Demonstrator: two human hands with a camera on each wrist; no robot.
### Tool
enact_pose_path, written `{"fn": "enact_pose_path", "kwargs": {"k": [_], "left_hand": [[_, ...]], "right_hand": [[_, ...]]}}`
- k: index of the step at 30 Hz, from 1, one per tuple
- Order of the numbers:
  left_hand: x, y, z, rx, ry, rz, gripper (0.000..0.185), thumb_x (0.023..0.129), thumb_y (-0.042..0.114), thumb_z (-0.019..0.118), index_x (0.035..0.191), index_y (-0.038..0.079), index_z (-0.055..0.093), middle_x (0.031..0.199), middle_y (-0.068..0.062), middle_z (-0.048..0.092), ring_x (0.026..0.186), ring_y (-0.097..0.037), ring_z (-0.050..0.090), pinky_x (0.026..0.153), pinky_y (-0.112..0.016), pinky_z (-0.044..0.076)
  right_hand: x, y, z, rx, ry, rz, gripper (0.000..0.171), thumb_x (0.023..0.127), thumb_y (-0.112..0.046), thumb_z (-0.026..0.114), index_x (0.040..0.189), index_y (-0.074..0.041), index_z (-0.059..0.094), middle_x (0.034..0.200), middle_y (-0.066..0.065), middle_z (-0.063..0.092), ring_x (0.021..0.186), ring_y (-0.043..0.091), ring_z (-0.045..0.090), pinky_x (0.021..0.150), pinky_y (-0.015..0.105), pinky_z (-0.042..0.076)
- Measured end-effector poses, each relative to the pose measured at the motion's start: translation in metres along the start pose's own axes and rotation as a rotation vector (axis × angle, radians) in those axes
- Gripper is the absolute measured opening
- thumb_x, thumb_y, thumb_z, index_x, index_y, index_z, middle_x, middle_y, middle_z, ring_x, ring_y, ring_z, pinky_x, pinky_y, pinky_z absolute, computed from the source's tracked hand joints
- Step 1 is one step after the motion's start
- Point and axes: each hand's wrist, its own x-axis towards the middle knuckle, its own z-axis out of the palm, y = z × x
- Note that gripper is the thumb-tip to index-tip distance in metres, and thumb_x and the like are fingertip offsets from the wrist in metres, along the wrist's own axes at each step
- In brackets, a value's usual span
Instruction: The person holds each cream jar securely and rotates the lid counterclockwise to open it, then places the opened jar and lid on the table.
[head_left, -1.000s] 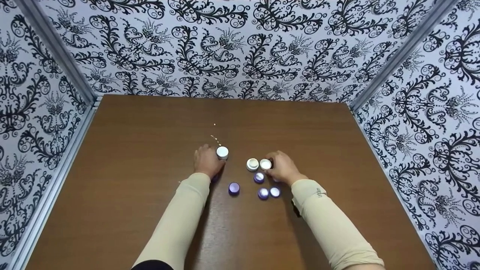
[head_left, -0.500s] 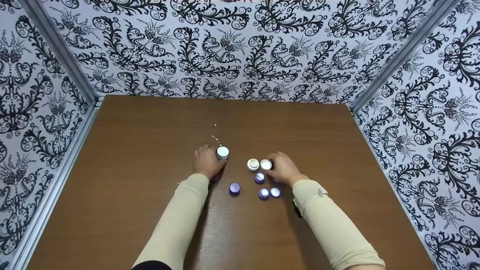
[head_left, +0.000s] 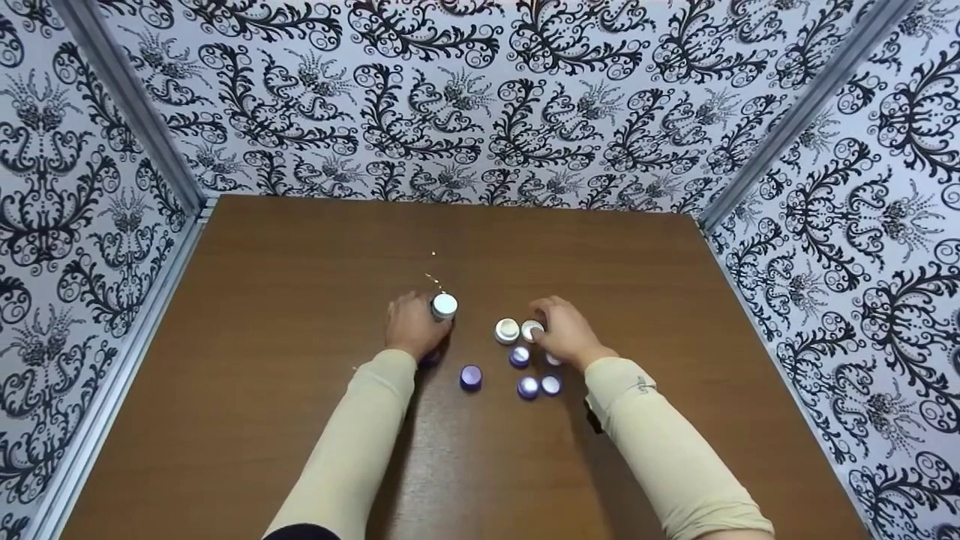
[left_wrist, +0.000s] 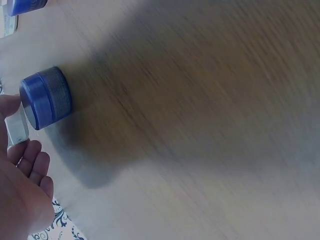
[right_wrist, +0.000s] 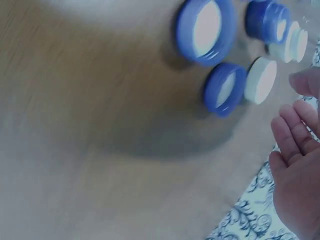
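Brown table (head_left: 285, 390) carries both forearms; left hand (head_left: 411, 324) grips a small white-capped jar (head_left: 444, 306) left of centre, right hand (head_left: 566, 330) hovers with fingers loosely spread, holding nothing, over a white lid (head_left: 532, 329) beside another white jar (head_left: 507, 330), blue lids (head_left: 527, 387) nearer the body.

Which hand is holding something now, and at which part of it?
The left hand grips a small white-capped jar by its side. The right hand holds nothing; its fingers are lifted over a white lid.
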Motion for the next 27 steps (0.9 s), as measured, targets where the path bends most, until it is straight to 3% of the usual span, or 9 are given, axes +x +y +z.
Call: {"fn": "enact_pose_path", "kwargs": {"k": [8,14,27], "left_hand": [[-0.006,0.0,-0.002,0.007,0.069,0.057,0.037,0.076,0.032,0.078,0.101,0.006,0.072,0.1,-0.012,0.071,0.1,-0.035,0.064,0.09,-0.05,0.044],[-0.014,0.006,-0.008,-0.027,0.105,0.105,0.035,0.071,0.024,0.081,0.1,0.006,0.073,0.097,-0.012,0.072,0.096,-0.036,0.066,0.088,-0.051,0.047],[-0.027,0.013,-0.014,-0.02,0.146,0.187,0.03,0.07,0.024,0.082,0.09,0.005,0.069,0.09,-0.011,0.07,0.09,-0.035,0.065,0.084,-0.051,0.046]], "right_hand": [[0.013,-0.046,0.004,0.0,0.012,-0.129,0.039,0.089,-0.011,0.069,0.127,-0.004,0.064,0.121,0.01,0.063,0.116,0.028,0.057,0.098,0.041,0.044],[0.019,-0.077,0.014,-0.011,-0.002,-0.217,0.037,0.091,-0.015,0.069,0.126,-0.004,0.064,0.118,0.01,0.065,0.113,0.027,0.058,0.096,0.042,0.045],[0.024,-0.101,0.033,0.059,-0.008,-0.184,0.039,0.095,-0.027,0.068,0.124,-0.003,0.062,0.114,0.012,0.065,0.107,0.028,0.061,0.093,0.044,0.046]]}}
